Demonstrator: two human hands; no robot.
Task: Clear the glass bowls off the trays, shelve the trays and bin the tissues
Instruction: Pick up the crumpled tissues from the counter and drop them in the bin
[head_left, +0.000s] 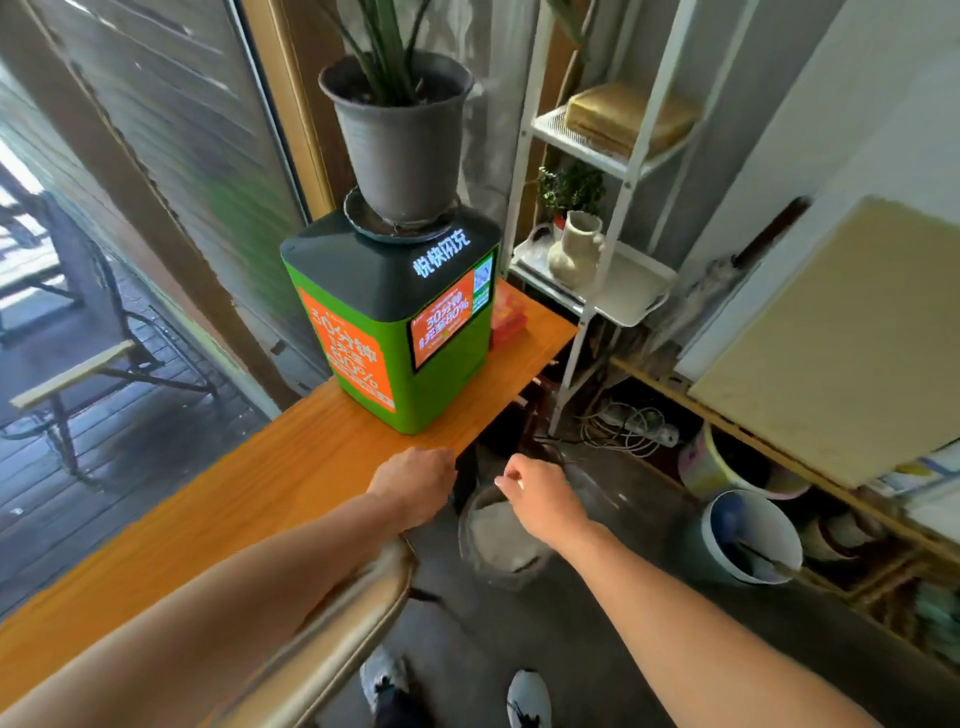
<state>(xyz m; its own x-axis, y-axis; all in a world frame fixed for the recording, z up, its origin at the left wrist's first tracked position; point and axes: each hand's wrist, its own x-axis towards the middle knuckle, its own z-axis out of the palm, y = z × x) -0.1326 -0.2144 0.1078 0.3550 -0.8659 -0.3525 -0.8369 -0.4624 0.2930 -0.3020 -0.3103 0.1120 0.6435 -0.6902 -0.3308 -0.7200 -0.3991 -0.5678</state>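
Over bin (501, 540) | left hand (413, 486) fisted | right hand (540, 499) fingers curled, contents unclear

Potted plant (397, 140) atop green kiosk (400, 332) on orange counter (249, 499)

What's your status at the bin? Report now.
Left hand and right hand above floor bin, tissues inside. Grip states unclear. Bowls and trays out of view. Nothing blocking.

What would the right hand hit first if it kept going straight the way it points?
Probably the dark edge just under the orange counter, beside the left hand. The right hand hangs above the bin on the floor. Depth is hard to judge.
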